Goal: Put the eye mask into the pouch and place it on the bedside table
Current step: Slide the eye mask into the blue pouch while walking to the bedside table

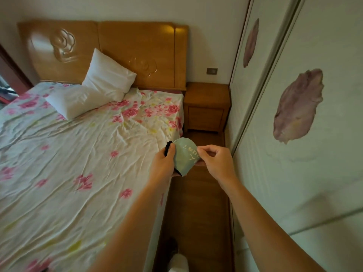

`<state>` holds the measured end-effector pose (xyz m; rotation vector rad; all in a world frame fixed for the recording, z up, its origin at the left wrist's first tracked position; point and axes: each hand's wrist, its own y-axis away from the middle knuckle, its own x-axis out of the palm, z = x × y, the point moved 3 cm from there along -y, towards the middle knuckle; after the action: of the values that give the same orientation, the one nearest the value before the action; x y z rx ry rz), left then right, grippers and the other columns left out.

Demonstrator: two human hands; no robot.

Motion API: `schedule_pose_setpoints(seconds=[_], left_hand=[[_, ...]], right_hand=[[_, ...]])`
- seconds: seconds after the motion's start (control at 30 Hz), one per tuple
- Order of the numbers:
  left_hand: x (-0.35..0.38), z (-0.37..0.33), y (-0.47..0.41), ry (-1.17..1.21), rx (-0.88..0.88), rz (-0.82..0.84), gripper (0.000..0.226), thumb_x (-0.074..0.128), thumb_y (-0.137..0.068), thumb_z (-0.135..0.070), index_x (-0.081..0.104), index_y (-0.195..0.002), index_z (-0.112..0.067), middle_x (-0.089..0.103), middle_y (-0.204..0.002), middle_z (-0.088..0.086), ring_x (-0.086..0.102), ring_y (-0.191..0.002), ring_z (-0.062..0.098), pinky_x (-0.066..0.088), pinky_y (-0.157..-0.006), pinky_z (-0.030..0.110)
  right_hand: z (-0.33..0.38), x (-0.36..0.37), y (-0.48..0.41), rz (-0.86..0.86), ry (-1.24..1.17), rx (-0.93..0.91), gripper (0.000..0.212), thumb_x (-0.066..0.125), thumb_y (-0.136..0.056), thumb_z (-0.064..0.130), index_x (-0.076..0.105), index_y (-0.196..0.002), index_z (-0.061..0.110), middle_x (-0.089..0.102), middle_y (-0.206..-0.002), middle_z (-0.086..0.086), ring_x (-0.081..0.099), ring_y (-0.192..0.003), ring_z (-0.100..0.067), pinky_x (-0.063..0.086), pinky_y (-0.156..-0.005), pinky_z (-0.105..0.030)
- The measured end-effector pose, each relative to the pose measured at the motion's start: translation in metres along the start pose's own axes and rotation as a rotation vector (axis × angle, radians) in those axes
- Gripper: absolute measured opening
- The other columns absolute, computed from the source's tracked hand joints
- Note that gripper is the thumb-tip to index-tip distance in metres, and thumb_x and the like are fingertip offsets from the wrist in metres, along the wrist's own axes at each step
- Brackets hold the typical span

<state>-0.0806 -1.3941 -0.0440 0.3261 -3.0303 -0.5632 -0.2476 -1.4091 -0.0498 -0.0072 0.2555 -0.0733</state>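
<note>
A pale green fabric eye mask [185,154] with light lettering and a black edge is held in the air over the right edge of the bed. My left hand [162,165] grips its left side, and a black strap [168,147] sticks up past my fingers. My right hand [216,161] pinches its right edge between thumb and fingers. I cannot make out a separate pouch in this view. The wooden bedside table [207,91] stands farther ahead, between the bed and the wardrobe, with a bare top.
The bed [78,154] with a flowered sheet fills the left, with two white pillows [92,91] by the wooden headboard [121,52]. A wardrobe with sliding doors [294,134] lines the right. A narrow strip of wooden floor [198,213] runs between them.
</note>
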Motion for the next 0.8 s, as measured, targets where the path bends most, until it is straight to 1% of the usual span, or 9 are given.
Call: schedule_pose_setpoints(seconds=[0.1, 0.17, 0.27, 0.37, 0.5, 0.57, 0.67, 0.73, 0.8], left_hand=[[0.013, -0.019, -0.054, 0.053, -0.019, 0.037, 0.042, 0.046, -0.102, -0.042, 0.055, -0.132, -0.014, 0.070, -0.114, 0.013, 0.071, -0.098, 0.031, 0.060, -0.060, 0.039], [0.019, -0.034, -0.088, 0.053, -0.025, 0.057, 0.043, 0.047, -0.102, -0.043, 0.056, -0.133, -0.014, 0.070, -0.115, 0.014, 0.071, -0.099, 0.032, 0.059, -0.059, 0.037], [0.030, -0.062, -0.139, 0.032, 0.009, 0.107, 0.041, 0.048, -0.101, -0.044, 0.058, -0.128, -0.015, 0.072, -0.105, 0.008, 0.073, -0.092, 0.028, 0.061, -0.061, 0.039], [0.046, -0.083, -0.180, 0.022, 0.025, 0.141, 0.039, 0.047, -0.101, -0.045, 0.059, -0.126, -0.016, 0.073, -0.104, 0.007, 0.073, -0.090, 0.025, 0.062, -0.063, 0.039], [0.075, -0.094, -0.228, 0.030, -0.002, 0.208, 0.032, 0.047, -0.102, -0.044, 0.060, -0.119, -0.021, 0.072, -0.110, 0.011, 0.072, -0.094, 0.028, 0.061, -0.061, 0.038], [0.089, -0.097, -0.254, 0.031, -0.025, 0.212, 0.035, 0.047, -0.101, -0.044, 0.060, -0.121, -0.018, 0.071, -0.110, 0.013, 0.072, -0.095, 0.030, 0.060, -0.057, 0.038], [0.113, -0.106, -0.295, 0.058, -0.035, 0.219, 0.036, 0.048, -0.101, -0.043, 0.059, -0.123, -0.016, 0.071, -0.110, 0.013, 0.073, -0.093, 0.030, 0.062, -0.056, 0.039], [0.127, -0.114, -0.322, 0.069, -0.043, 0.205, 0.033, 0.048, -0.102, -0.041, 0.057, -0.122, -0.017, 0.070, -0.108, 0.011, 0.073, -0.089, 0.028, 0.063, -0.057, 0.041], [0.142, -0.131, -0.350, 0.085, -0.044, 0.170, 0.039, 0.050, -0.101, -0.041, 0.056, -0.127, -0.013, 0.070, -0.111, 0.014, 0.074, -0.089, 0.029, 0.063, -0.057, 0.041]], right_hand=[[0.005, 0.005, -0.051, -0.027, 0.026, -0.001, 0.010, 0.067, -0.095, 0.017, 0.075, -0.099, 0.013, 0.074, -0.090, 0.005, 0.074, -0.078, -0.003, 0.061, -0.060, -0.020], [0.011, 0.007, -0.085, -0.031, 0.036, 0.011, 0.008, 0.067, -0.095, 0.017, 0.074, -0.096, 0.015, 0.074, -0.088, 0.006, 0.074, -0.077, -0.002, 0.060, -0.059, -0.018], [0.018, 0.008, -0.133, -0.055, 0.032, 0.011, 0.008, 0.066, -0.096, 0.017, 0.073, -0.093, 0.019, 0.075, -0.089, 0.005, 0.076, -0.077, -0.007, 0.061, -0.060, -0.020], [0.017, 0.007, -0.173, -0.109, -0.011, 0.026, 0.010, 0.064, -0.097, 0.019, 0.073, -0.101, 0.016, 0.076, -0.094, 0.001, 0.077, -0.080, -0.011, 0.062, -0.062, -0.022], [0.003, -0.003, -0.228, -0.162, 0.002, 0.012, 0.019, 0.062, -0.098, 0.019, 0.074, -0.111, 0.012, 0.076, -0.101, 0.001, 0.074, -0.088, -0.008, 0.062, -0.066, -0.021], [-0.008, -0.010, -0.260, -0.187, 0.042, 0.000, 0.023, 0.060, -0.099, 0.020, 0.073, -0.116, 0.013, 0.076, -0.105, 0.001, 0.073, -0.093, -0.008, 0.063, -0.073, -0.025], [-0.021, -0.014, -0.314, -0.181, 0.056, -0.030, 0.024, 0.060, -0.099, 0.019, 0.073, -0.118, 0.013, 0.076, -0.111, -0.002, 0.072, -0.101, -0.013, 0.063, -0.084, -0.038], [-0.027, -0.017, -0.352, -0.159, 0.040, -0.038, 0.024, 0.061, -0.099, 0.017, 0.073, -0.119, 0.012, 0.076, -0.112, -0.003, 0.071, -0.102, -0.013, 0.062, -0.087, -0.040], [-0.029, -0.020, -0.389, -0.126, 0.030, -0.054, 0.024, 0.061, -0.099, 0.017, 0.072, -0.120, 0.012, 0.076, -0.114, -0.004, 0.071, -0.104, -0.014, 0.062, -0.089, -0.043]])
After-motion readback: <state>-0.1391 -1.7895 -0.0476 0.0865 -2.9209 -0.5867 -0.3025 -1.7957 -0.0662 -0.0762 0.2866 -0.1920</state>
